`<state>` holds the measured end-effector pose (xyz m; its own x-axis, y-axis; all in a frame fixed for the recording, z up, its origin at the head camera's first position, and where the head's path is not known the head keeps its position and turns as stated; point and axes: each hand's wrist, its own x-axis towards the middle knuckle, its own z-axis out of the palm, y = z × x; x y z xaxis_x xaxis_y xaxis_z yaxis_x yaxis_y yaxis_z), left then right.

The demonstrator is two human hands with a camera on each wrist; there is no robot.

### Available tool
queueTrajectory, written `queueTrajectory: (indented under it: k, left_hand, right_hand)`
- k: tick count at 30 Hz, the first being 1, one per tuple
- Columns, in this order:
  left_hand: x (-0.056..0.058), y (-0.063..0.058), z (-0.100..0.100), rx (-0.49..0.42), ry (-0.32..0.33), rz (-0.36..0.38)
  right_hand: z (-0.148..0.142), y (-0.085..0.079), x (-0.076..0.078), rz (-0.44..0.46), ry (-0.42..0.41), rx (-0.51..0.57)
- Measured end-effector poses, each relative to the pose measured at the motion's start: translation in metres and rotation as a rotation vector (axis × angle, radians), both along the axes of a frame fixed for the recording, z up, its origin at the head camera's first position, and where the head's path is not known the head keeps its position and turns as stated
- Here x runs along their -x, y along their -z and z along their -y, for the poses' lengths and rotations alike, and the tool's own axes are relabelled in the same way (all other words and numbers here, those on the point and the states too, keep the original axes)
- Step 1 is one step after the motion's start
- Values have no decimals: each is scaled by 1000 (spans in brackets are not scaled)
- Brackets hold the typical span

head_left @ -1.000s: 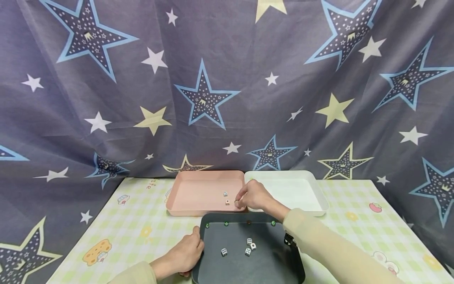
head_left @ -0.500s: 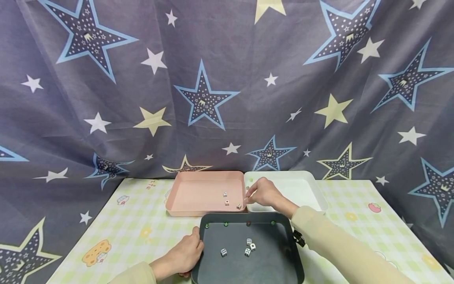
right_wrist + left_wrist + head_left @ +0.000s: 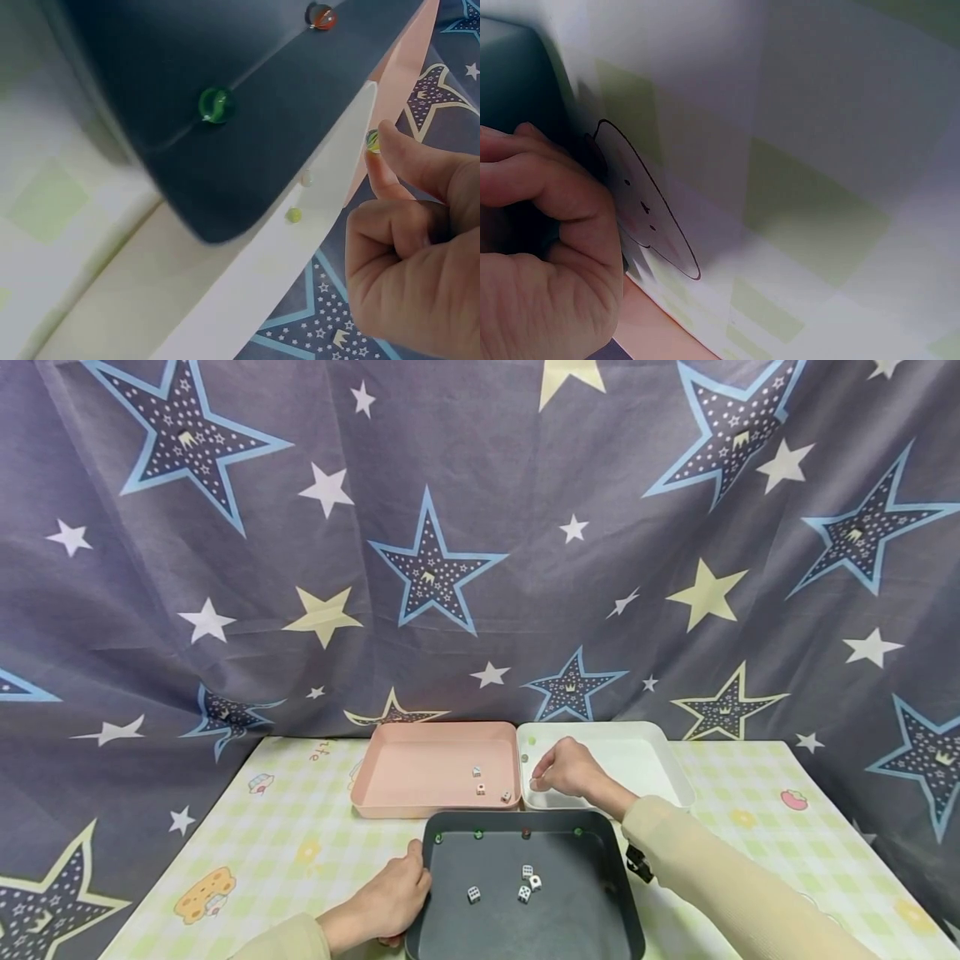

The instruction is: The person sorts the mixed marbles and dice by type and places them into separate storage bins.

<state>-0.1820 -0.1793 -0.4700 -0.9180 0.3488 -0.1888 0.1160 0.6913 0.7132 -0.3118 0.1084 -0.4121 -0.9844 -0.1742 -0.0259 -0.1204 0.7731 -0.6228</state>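
My right hand [image 3: 572, 768] is over the left part of the white tray [image 3: 667, 781]. Between thumb and fingertip it pinches a glass marble [image 3: 373, 141] with green and yellow in it, seen in the right wrist view. My left hand [image 3: 393, 893] grips the left rim of the dark grey tray [image 3: 570, 927], its fingers curled at the edge in the left wrist view. Several white dice [image 3: 473, 894] lie mid-tray there. Along its far edge sit green marbles [image 3: 478, 834] and a red marble [image 3: 526, 833]. Two pale marbles [image 3: 532, 741] rest in the white tray's left side.
A pink tray [image 3: 412, 768] stands left of the white one, with three dice [image 3: 481, 789] near its right side. Both are behind the dark tray on a checked tablecloth [image 3: 277, 852]. A star-patterned curtain [image 3: 465, 668] hangs at the back.
My right hand has left a die in the pink tray's near right corner and moved right, over the white tray. The left hand stays at the dark tray's rim.
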Motion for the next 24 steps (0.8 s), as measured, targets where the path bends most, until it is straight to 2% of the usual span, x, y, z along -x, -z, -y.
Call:
queueTrajectory:
  k: [11, 24]
  left_hand:
    - [-1, 0, -1, -22, 14, 16]
    - [-1, -2, -1, 3, -11, 9]
  right_hand:
    - [-5, 11, 5, 20, 21, -17]
    - [-5, 15, 12, 19, 46, -8]
